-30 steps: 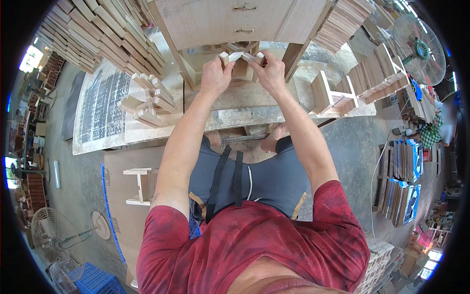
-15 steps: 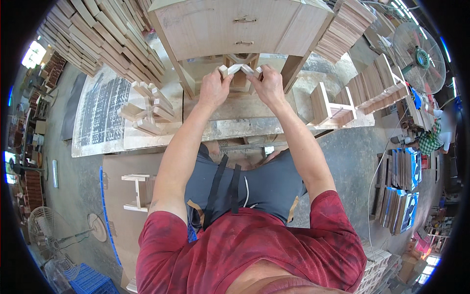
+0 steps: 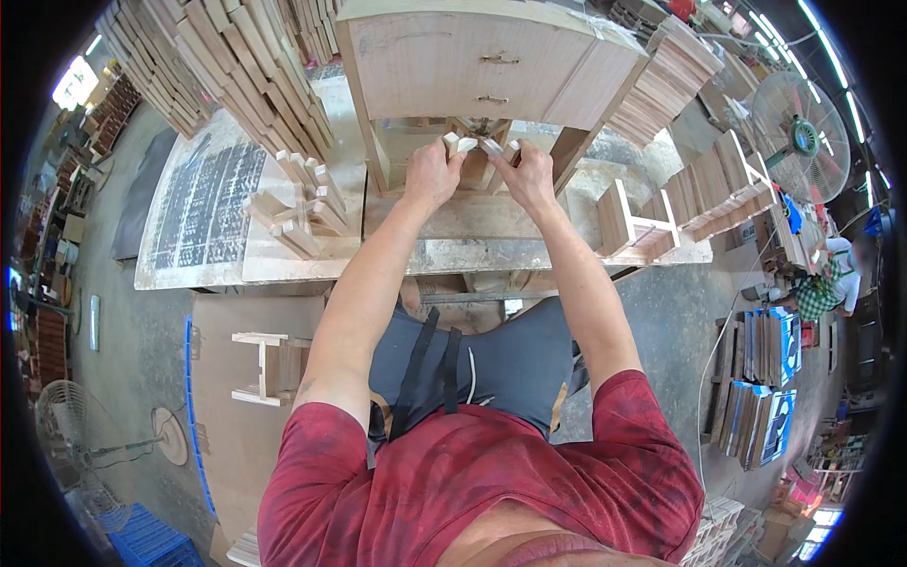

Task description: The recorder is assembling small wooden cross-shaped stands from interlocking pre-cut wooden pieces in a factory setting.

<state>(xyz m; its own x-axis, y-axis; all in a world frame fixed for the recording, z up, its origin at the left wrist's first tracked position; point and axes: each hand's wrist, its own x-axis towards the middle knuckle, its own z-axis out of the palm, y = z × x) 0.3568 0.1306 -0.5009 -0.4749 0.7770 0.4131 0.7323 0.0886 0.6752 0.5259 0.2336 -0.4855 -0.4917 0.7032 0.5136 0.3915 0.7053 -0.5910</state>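
Observation:
Both my arms reach forward under the front of a wooden cabinet-like housing with two small metal handles. My left hand is closed round a short pale wood block. Opposite it, my right hand pinches another wood block. The blocks' inner ends slant toward each other with a small gap. Just behind them a dark metal part hangs in the housing's opening; its exact kind is hard to make out. My fingers hide the outer ends of the blocks.
Several wood pieces are piled left of my hands, with tall stacks of strips behind. On the right stand a small wooden frame and a board row. A fan and a person are farther right.
The block ends, joined in a peak before, now sit lower and slightly apart. The view has shifted, so the housing and my hands appear farther right.

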